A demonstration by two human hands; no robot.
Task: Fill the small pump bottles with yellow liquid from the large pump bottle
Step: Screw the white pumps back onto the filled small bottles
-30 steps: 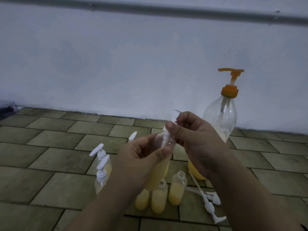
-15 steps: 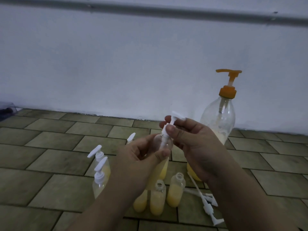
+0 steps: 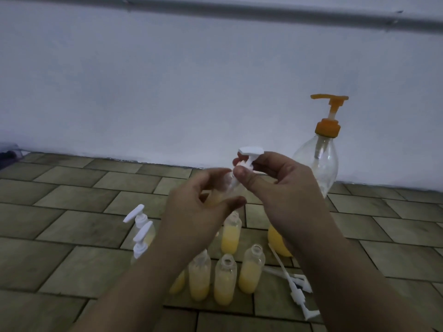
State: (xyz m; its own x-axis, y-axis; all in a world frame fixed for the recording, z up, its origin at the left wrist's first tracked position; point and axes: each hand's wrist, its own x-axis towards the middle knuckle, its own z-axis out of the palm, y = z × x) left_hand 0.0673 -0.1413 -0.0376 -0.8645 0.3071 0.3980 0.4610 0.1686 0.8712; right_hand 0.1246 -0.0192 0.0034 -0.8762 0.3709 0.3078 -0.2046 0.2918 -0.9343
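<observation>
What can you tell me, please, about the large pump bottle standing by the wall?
The large pump bottle stands upright on the tiled floor near the white wall, at the right of the scene. Its body looks like clear plastic, mostly empty, with yellow liquid only at the bottom. An orange collar and a raised orange pump head top it, the spout pointing left, and a dip tube shows inside. The right hand and forearm cover its lower middle in this view; nothing visibly touches it.
</observation>
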